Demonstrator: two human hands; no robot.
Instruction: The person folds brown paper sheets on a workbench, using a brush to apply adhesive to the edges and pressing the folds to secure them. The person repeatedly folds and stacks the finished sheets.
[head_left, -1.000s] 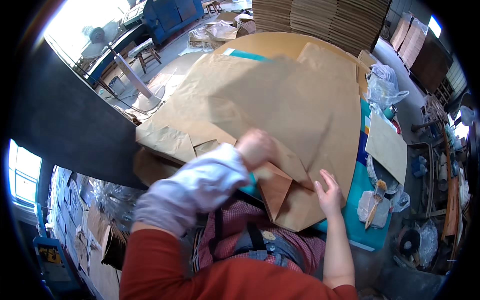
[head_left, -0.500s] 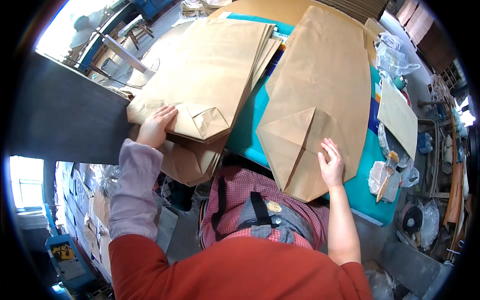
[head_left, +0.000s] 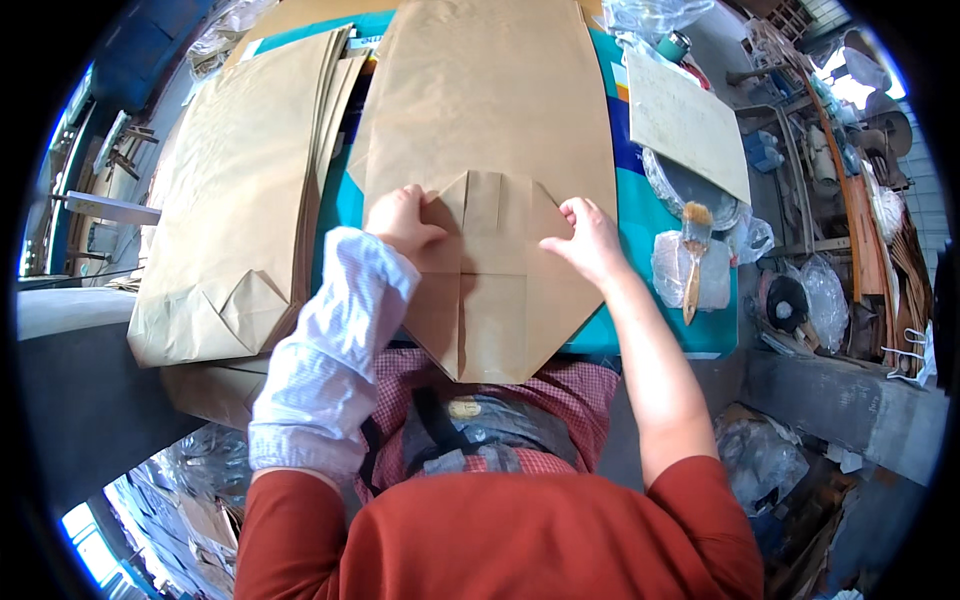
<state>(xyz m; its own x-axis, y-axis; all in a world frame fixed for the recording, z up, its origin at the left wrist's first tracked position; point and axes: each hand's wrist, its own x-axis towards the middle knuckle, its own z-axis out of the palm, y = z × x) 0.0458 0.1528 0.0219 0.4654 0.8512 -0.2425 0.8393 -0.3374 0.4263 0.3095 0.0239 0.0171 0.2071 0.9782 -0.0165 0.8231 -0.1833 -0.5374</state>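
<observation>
Pressing down on a large brown paper sack (head_left: 490,150), both hands sit at its folded bottom end, which lies flat on the teal-covered worktop (head_left: 640,215) and hangs over the near edge toward the person's lap. The left hand (head_left: 402,220), in a pale sleeve cover, is curled with its fingertips on the left slanted fold of the sack's base; it grips nothing but bears on the paper. The right hand (head_left: 588,238) is bare, its fingers bent and pinching or pressing the right slanted fold, though whether the paper edge is actually caught between finger and thumb is hard to make out from this angle. Between the two hands runs the narrow centre flap (head_left: 482,205) of the base, creased down the middle.

Just beside the sack on the left lies a stack of finished paper sacks (head_left: 235,200), their diamond-shaped bottoms toward the person. To the right, near the worktop's edge, a brush with a wooden handle (head_left: 694,255) rests on a clear plastic bag (head_left: 672,270), and farther back a pale flat board (head_left: 685,120) lies tilted over more plastic.
</observation>
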